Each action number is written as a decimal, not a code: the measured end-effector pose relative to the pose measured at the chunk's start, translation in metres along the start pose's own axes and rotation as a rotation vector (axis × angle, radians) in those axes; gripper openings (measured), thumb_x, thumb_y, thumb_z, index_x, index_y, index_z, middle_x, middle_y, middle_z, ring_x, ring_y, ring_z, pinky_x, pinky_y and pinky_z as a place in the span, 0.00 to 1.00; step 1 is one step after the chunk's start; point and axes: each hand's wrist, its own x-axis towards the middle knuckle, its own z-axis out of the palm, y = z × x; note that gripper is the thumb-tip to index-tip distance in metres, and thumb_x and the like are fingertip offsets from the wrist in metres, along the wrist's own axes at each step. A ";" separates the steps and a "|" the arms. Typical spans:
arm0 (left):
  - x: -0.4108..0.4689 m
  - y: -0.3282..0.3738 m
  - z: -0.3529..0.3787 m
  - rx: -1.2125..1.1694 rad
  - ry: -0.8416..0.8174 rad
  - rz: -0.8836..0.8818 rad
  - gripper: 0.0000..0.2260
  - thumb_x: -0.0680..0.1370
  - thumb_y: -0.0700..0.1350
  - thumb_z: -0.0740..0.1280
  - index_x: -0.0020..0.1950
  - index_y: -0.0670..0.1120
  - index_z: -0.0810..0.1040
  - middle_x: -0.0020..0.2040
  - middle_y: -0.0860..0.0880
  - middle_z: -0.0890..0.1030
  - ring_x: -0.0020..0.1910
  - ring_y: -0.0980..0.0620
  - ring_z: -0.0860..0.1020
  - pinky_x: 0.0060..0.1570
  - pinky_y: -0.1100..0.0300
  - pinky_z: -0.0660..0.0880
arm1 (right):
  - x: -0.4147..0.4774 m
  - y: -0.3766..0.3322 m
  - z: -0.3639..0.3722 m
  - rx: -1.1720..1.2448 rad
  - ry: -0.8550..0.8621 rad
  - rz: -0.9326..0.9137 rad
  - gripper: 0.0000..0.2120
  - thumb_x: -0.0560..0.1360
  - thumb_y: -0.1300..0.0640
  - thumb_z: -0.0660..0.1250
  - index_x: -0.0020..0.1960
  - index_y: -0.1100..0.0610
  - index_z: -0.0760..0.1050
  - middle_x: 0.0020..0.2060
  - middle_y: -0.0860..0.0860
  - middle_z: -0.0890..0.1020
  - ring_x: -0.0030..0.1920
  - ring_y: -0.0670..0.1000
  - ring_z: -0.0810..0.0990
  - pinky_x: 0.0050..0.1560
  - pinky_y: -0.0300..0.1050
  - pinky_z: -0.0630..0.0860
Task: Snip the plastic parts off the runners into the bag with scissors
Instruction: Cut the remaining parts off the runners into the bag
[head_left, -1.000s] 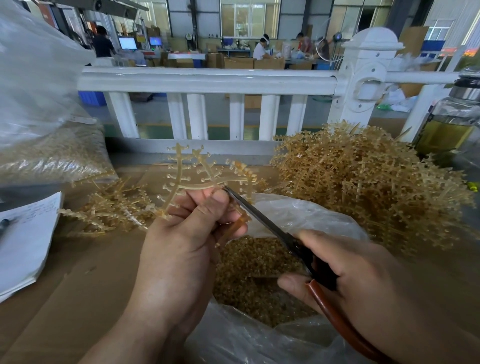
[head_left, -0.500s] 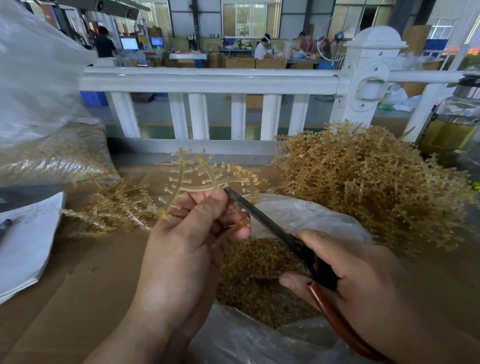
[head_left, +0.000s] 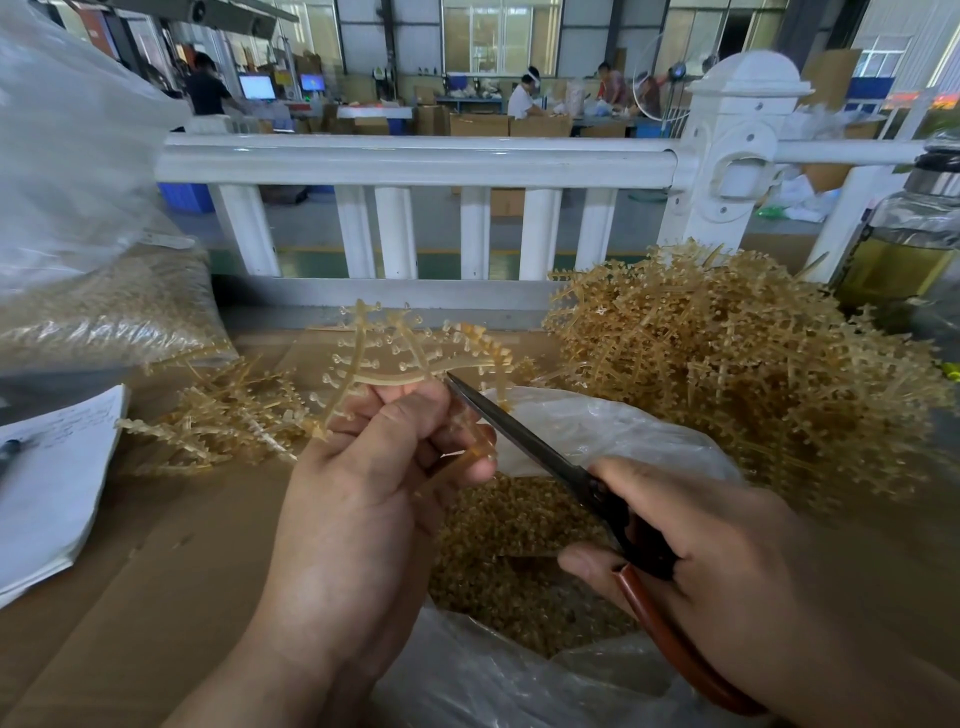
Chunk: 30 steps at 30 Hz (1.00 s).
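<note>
My left hand (head_left: 374, 483) grips an amber plastic runner (head_left: 395, 358) with small parts on its branches, holding it above the open clear bag (head_left: 597, 431). My right hand (head_left: 727, 561) grips the scissors (head_left: 524, 436) by their red-brown handle. The dark blades look closed, and their tip touches the runner just beside my left thumb. Inside the bag lies a heap of cut amber parts (head_left: 519, 561).
A big pile of uncut runners (head_left: 737, 374) fills the right side; a smaller pile of runners (head_left: 223, 421) lies left of my hand. A filled bag (head_left: 104, 317), papers (head_left: 52, 478), a bottle (head_left: 904, 249) and a white railing (head_left: 415, 161) border the cardboard-covered table (head_left: 156, 571).
The runner and scissors stay almost in place; my left hand has shifted the runner slightly and the blade tip sits a bit further along the branch.
</note>
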 end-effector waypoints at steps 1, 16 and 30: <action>0.000 0.000 0.000 0.004 -0.007 0.003 0.05 0.74 0.43 0.70 0.38 0.48 0.83 0.39 0.43 0.80 0.39 0.48 0.81 0.35 0.58 0.79 | 0.000 0.000 0.000 0.005 -0.004 0.001 0.24 0.74 0.32 0.60 0.58 0.48 0.80 0.33 0.36 0.72 0.32 0.37 0.70 0.32 0.23 0.65; -0.003 -0.002 0.000 0.162 0.019 0.174 0.03 0.75 0.44 0.70 0.45 0.51 0.83 0.40 0.44 0.81 0.39 0.49 0.81 0.37 0.61 0.78 | 0.000 -0.006 -0.007 0.017 -0.088 0.100 0.25 0.71 0.27 0.56 0.58 0.39 0.76 0.34 0.31 0.74 0.39 0.31 0.75 0.35 0.24 0.64; -0.003 -0.004 -0.002 0.246 0.059 0.246 0.03 0.75 0.46 0.71 0.46 0.52 0.83 0.41 0.44 0.82 0.39 0.48 0.81 0.40 0.61 0.79 | -0.004 -0.006 -0.004 0.139 -0.113 0.173 0.27 0.68 0.25 0.58 0.61 0.37 0.72 0.46 0.36 0.81 0.46 0.36 0.80 0.42 0.39 0.79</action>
